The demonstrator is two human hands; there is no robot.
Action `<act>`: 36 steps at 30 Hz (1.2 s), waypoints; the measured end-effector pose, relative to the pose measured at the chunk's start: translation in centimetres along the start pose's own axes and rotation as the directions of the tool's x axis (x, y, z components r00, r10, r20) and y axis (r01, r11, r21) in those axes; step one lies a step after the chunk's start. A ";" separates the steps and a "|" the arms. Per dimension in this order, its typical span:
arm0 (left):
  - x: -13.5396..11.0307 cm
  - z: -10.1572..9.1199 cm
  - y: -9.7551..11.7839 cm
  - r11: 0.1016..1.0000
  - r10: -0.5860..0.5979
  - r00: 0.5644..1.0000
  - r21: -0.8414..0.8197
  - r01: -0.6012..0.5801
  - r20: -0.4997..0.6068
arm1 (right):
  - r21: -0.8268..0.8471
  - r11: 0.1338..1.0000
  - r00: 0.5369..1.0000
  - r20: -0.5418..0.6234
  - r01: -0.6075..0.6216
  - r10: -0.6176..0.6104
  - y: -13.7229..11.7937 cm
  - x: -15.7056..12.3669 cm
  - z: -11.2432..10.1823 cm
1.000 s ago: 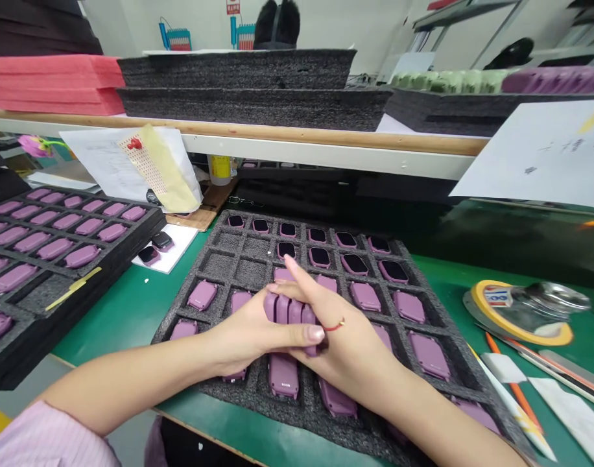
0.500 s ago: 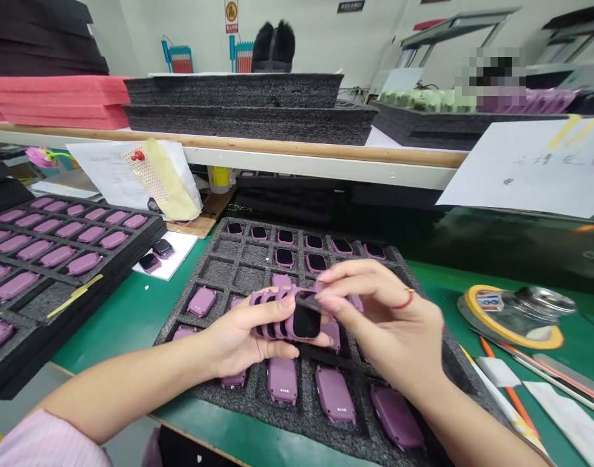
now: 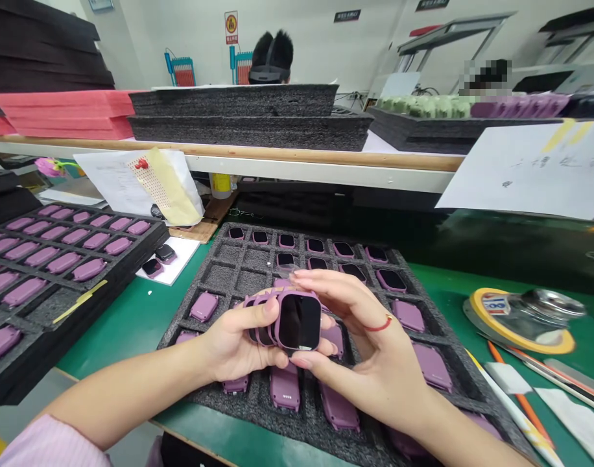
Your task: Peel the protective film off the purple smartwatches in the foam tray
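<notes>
Several purple smartwatch bodies are stacked face to back in my left hand [image 3: 243,334], its thumb and fingers closed round them. The front smartwatch [image 3: 299,322] turns its black screen towards me. My right hand [image 3: 360,337] curves round this watch, thumb at the lower edge and fingertips along the top. By those fingertips a bit of clear film [image 3: 286,272] shows; I cannot tell whether they pinch it. Both hands are above a grey foam tray [image 3: 251,280], where watches lie in square pockets, some screen up at the back, others back up nearer me.
A second foam tray of purple watches [image 3: 63,261] stands at left. Two dark watches [image 3: 165,253] lie on white paper beside it. At right are a yellow-rimmed tape roll [image 3: 521,321], an orange stick [image 3: 535,418] and white pads. A shelf edge [image 3: 326,162] crosses behind.
My right hand has shifted from pinching at the front watch's upper corner to spanning its top and bottom edges. The front watch now faces me more squarely, and its screen is uncovered by fingers.
</notes>
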State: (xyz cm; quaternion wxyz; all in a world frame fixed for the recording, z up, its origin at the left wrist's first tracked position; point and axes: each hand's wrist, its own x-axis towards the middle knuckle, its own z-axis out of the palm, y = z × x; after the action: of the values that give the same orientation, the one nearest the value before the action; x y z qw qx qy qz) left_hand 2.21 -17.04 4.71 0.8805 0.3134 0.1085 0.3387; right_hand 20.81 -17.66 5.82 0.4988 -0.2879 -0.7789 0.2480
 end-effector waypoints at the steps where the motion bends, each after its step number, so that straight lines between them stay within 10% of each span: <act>1: 0.0 0.0 0.0 1.000 0.000 1.000 0.001 0.000 -0.002 | -0.003 1.000 1.000 -0.001 0.002 -0.002 0.0 0.0 0.0; 15: 0.0 0.1 -0.5 0.999 0.036 0.976 -0.001 -0.037 -0.216 | 0.100 0.988 0.993 0.017 -0.115 0.114 -0.8 -0.2 0.2; 36: 0.2 0.5 -0.4 0.997 0.051 0.984 0.074 -0.038 -0.171 | 0.046 0.993 0.989 0.104 -0.107 0.102 -1.3 -0.1 0.0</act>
State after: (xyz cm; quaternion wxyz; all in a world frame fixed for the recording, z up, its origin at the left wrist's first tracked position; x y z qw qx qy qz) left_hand 2.78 -17.36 4.91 0.8484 0.3161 0.1892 0.3801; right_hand 20.62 -18.62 6.62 0.4521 -0.3026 -0.7804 0.3081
